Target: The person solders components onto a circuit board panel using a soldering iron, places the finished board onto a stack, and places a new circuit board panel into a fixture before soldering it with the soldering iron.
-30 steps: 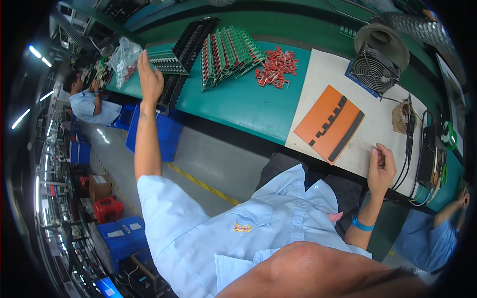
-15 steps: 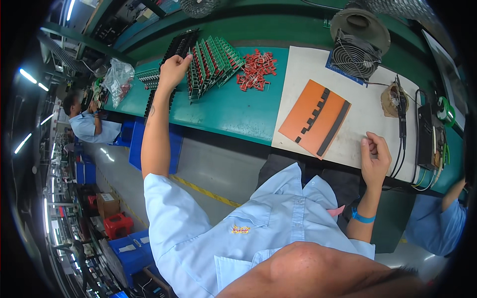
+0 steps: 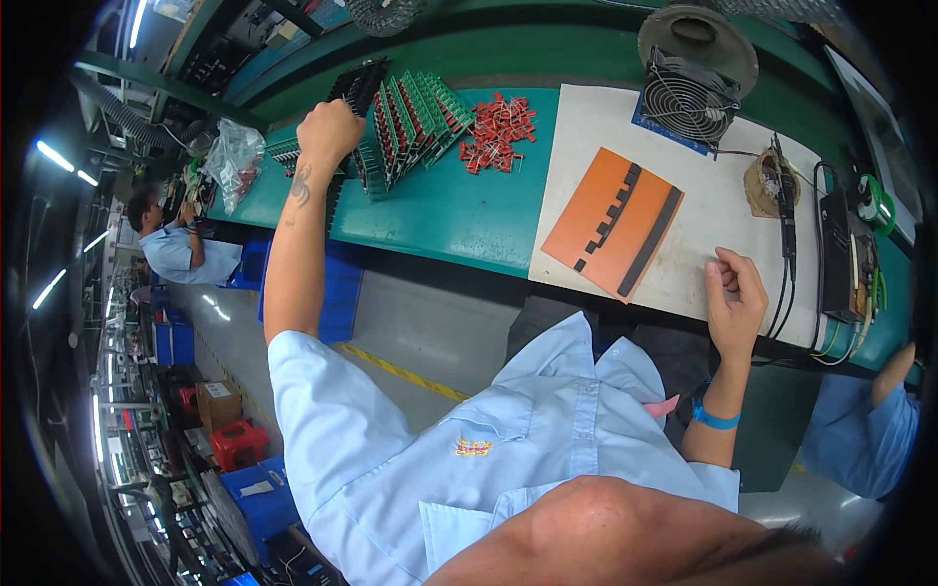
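My left hand point(image 3: 330, 133) is closed in a fist, back of the hand up, over a black toothed rack point(image 3: 360, 88). Whatever its fingers may hold is hidden beneath them. Right beside it, rows of green circuit boards point(image 3: 415, 117) with red parts stand on edge. My right hand point(image 3: 738, 296) rests by the front edge of the white work mat point(image 3: 576, 127), fingers loosely bent, thumb apart, nothing in it. On that mat lies an orange board point(image 3: 606, 200) with one notched black strip and one straight black strip.
A pile of red two-legged components point(image 3: 498, 132) sits on the green bench top point(image 3: 449, 225). Behind the mat stands a fan point(image 3: 689, 105). To the right are a soldering iron point(image 3: 785, 195), its cables and a solder spool point(image 3: 876, 210). A clear bag point(image 3: 234, 161) lies far left, near a co-worker point(image 3: 176, 244).
My left hand has turned from a pinch beside the boards to a back-up fist, slightly nearer the black rack. My right hand keeps its place.
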The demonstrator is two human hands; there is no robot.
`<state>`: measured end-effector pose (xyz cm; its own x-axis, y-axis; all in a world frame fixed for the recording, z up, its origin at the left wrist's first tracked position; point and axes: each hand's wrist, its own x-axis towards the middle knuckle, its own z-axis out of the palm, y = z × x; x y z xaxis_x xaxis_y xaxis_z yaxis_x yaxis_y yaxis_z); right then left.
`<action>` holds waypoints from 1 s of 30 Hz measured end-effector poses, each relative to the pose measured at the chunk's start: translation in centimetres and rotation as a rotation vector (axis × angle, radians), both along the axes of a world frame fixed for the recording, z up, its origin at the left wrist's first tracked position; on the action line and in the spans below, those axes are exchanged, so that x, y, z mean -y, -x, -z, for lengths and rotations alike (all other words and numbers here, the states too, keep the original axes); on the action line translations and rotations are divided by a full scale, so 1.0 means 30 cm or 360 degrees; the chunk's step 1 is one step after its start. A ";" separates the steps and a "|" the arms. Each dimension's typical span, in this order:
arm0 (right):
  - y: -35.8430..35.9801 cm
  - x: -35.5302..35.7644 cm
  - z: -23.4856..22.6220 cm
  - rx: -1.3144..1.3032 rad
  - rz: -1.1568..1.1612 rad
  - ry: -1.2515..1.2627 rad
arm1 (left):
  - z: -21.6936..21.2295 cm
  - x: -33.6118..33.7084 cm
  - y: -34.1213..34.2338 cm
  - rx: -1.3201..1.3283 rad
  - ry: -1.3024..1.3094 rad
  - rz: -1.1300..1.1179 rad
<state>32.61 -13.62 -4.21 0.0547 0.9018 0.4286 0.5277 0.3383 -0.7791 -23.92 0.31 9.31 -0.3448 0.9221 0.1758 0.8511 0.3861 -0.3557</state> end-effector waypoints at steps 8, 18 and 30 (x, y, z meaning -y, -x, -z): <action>0.214 0.003 -0.122 -0.0173 -0.0733 -0.0372 | -0.244 0.166 -0.251 0.0441 -0.0082 0.0152; 0.779 -0.008 -0.092 -0.0348 -0.0600 -0.0313 | -0.289 0.241 -0.750 0.0921 -0.0045 0.0641; 0.470 0.003 -0.111 -0.1328 -0.0680 0.0504 | -0.046 0.255 -0.657 0.1853 -0.0920 0.1079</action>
<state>18.51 -13.70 -0.87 -0.1273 0.9824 0.1365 -0.3497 0.0843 -0.9330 -4.20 -7.34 10.68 -0.0862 0.8613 0.5008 0.6158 -0.3491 0.7063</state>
